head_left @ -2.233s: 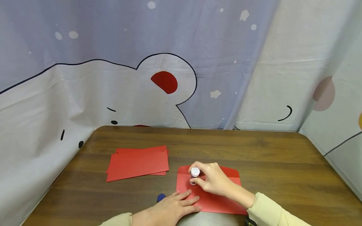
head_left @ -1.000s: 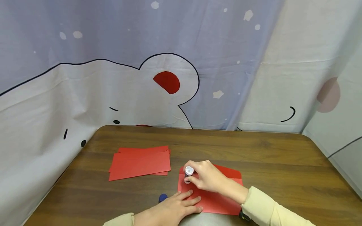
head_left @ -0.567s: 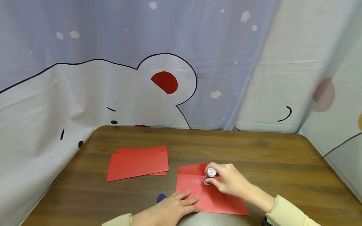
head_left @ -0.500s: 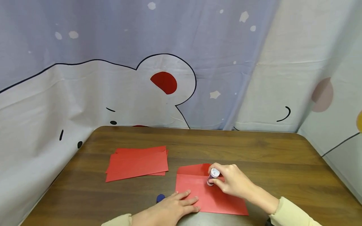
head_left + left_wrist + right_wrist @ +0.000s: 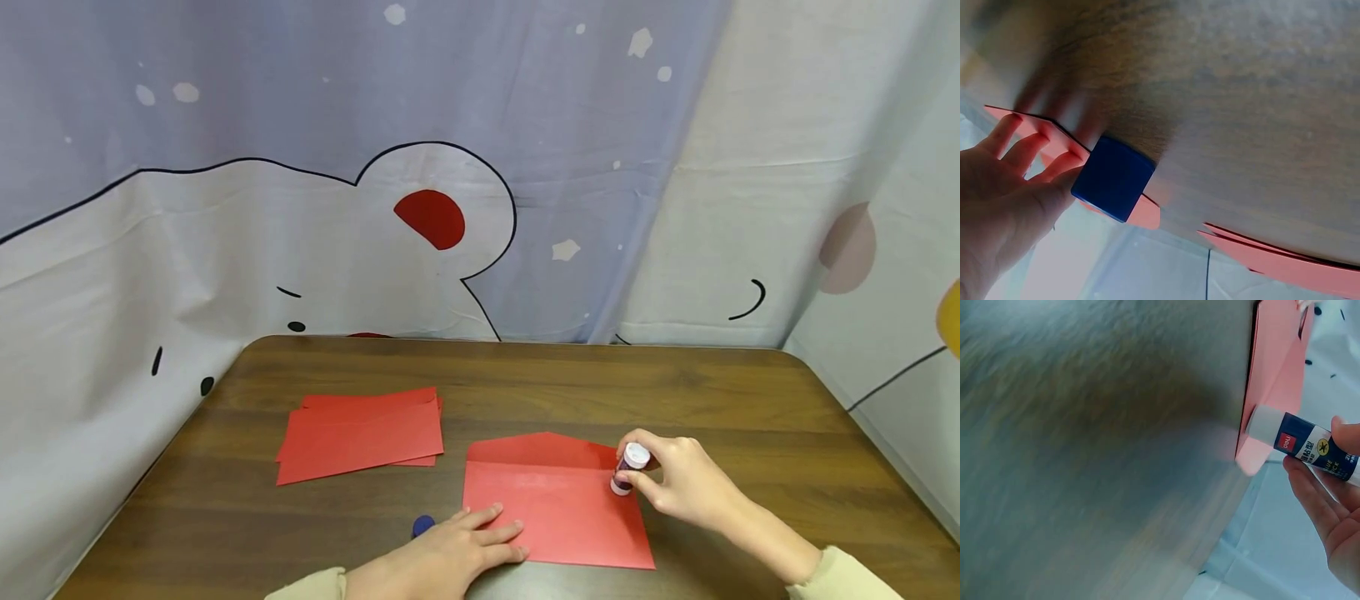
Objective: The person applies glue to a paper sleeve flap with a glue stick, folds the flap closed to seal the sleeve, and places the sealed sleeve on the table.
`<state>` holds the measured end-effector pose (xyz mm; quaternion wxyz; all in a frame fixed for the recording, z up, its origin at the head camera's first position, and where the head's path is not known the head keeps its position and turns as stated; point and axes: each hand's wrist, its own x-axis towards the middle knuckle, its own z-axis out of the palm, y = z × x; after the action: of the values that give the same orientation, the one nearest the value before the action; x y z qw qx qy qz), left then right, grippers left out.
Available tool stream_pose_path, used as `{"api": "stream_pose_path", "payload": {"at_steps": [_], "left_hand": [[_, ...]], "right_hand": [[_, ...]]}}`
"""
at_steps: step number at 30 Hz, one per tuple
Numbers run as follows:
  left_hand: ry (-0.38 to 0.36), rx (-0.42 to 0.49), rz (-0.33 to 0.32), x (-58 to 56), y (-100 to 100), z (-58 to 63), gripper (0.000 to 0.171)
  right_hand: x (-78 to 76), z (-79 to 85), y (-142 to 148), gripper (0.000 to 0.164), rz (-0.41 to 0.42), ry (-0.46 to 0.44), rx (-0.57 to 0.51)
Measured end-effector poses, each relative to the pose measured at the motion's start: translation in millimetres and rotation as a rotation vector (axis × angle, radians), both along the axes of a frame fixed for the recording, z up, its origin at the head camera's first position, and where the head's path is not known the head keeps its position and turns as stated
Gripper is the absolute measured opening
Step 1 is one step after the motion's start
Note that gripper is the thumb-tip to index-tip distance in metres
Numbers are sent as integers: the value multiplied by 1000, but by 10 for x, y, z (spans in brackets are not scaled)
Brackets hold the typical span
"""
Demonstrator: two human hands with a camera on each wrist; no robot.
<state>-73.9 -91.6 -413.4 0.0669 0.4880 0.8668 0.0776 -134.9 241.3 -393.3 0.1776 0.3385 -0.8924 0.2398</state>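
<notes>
We note the glue stick (image 5: 1305, 445) steep, long axis leaning right, lower end pointing down at the right edge of the red envelope (image 5: 555, 508) on the desk (image 5: 712, 392). Right hand (image 5: 686, 483) pinches it; left hand (image 5: 448, 552), fingers straight, rests over the envelope's near left corner.

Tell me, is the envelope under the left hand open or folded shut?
Open: the envelope has its flap spread outward beyond the crease, not folded over the body.

A cartoon-print curtain (image 5: 585, 125) hangs behind the wood-grain table (image 5: 562, 383), 1 yellow disc (image 5: 950, 321) far right.
</notes>
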Motion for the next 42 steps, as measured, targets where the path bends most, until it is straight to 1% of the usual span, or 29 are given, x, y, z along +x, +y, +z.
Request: {"api": "stream_pose_path", "payload": {"at_steps": [3,5,9,12,15,21,23,26,28,31,37,42], "left_hand": [[-11,6,6,7,-12,1,65],[-23,10,10,9,-16,1,65],[-3,6,8,-6,-7,-1,65],[4,0,7,-27,5,0,65],[-8,-1,14,-40,10,-2,66],[44,-11,12,-25,11,-22,67],[61,-14,8,-17,11,-25,66],[64,-18,3,-19,12,-22,66],[52,-25,2,-27,15,-15,66],[48,-37,-2,-29,18,-5,67],[100,-48,-13,2,11,-14,65],[87,-49,-5,13,1,-11,64]], "right_hand": [[-14,-1,37,31,-11,-18,-8],[-21,-10,30,30,0,-34,-19],[-43,-21,-64,28,34,-62,-43],[-79,-21,-197,27,62,-69,-49],[-130,-20,-359,28,96,-60,-55],[-235,-19,-689,29,202,-68,-62],[-260,-18,-785,28,224,-77,-52],[-283,-8,-914,27,238,-106,-35],[-294,4,-994,26,243,-133,-27],[-310,15,-1126,25,270,-166,-20],[-334,20,-1369,25,322,-168,-2],[-348,21,-1504,25,335,-154,13]]}}
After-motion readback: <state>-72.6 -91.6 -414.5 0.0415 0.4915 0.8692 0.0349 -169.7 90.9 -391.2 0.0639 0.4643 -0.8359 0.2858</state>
